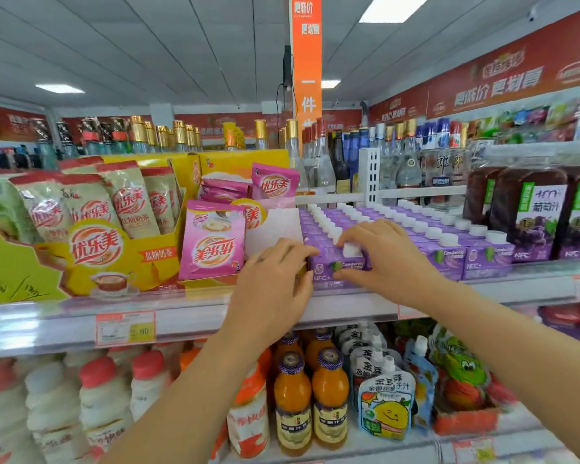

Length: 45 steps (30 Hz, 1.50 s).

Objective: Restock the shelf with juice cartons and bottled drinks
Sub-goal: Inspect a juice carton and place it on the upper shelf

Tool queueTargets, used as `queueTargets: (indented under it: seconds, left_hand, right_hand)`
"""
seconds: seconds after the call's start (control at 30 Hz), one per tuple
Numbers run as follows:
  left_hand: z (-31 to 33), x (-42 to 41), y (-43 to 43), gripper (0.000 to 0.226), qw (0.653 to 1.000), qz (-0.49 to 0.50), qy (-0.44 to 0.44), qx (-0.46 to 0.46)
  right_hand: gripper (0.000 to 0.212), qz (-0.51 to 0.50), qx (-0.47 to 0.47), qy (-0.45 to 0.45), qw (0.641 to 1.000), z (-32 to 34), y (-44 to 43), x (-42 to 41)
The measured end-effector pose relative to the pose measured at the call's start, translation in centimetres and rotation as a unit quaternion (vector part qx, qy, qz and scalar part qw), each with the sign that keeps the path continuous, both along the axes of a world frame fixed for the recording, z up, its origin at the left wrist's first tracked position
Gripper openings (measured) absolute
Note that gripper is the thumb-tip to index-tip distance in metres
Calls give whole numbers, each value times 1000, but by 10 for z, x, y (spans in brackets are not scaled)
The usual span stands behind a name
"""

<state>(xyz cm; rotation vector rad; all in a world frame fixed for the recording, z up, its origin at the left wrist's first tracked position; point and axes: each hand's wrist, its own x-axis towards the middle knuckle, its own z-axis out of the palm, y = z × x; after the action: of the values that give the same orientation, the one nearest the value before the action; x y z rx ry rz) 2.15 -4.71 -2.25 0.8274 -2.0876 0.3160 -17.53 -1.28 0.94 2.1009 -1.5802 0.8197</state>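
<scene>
Now clasps the purple juice carton [337, 264], standing upright at the shelf [188, 313] lip in mid-frame, squarely between both: left hand [275, 276] curled round its left side, right hand [379, 254] pinching top and front, equally near.

**Bright, even light, soft edges**

I see flat white light from the ceiling panels [394, 6], blown out to pure white. Shadows are faint. Glare streaks the shelf [47, 324] front strip. The wide lens bends the frame edges, and the white bottles [103, 390] at lower left are blurred.
</scene>
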Motion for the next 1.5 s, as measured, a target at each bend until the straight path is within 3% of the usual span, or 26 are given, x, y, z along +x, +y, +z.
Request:
queueTargets:
  seconds: [0.13,0.2,0.3,0.43,0.57,0.67,0.8,0.93,1.13,1.27,1.37,1.5]
  left_hand:
    - [-1,8,-1,27,1000,-19,25,0]
    - [0,10,-1,27,999,-23,26,14]
    - [1,10,2,27,999,-21,25,36]
    - [3,9,6,26,998,-10,23,65]
    - [8,1,19,26,997,10,35,63]
    - [3,-9,42,30,991,-19,103,84]
    - [-27,-16,89,33,953,-133,174,208]
    - [-68,-14,124,42,909,-189,168,332]
    - [-97,-30,165,36,896,-176,169,371]
    - [-111,-40,179,31,865,-185,206,418]
    - [-118,-47,188,28,814,-206,265,473]
    - [-128,-57,194,21,765,-222,317,515]
  right_hand:
    - [40,26,60,-1,998,11,-1,0]
    - [32,51,85,-49,994,19,0,1]
    - [28,92,61,-148,983,39,8,1]
    - [27,112,18,-192,975,66,28,2]
    - [27,109,35,-197,974,46,55,2]
    - [28,118,48,-242,962,5,74,1]
    - [33,130,77,-263,953,-45,103,-2]
    - [40,113,100,-197,969,-75,131,-13]
    - [38,132,122,-143,973,-98,167,-26]
    - [46,132,169,-242,946,-103,182,-32]
    - [55,138,221,-335,905,-109,192,-41]
    - [47,167,242,-427,855,-118,202,-49]
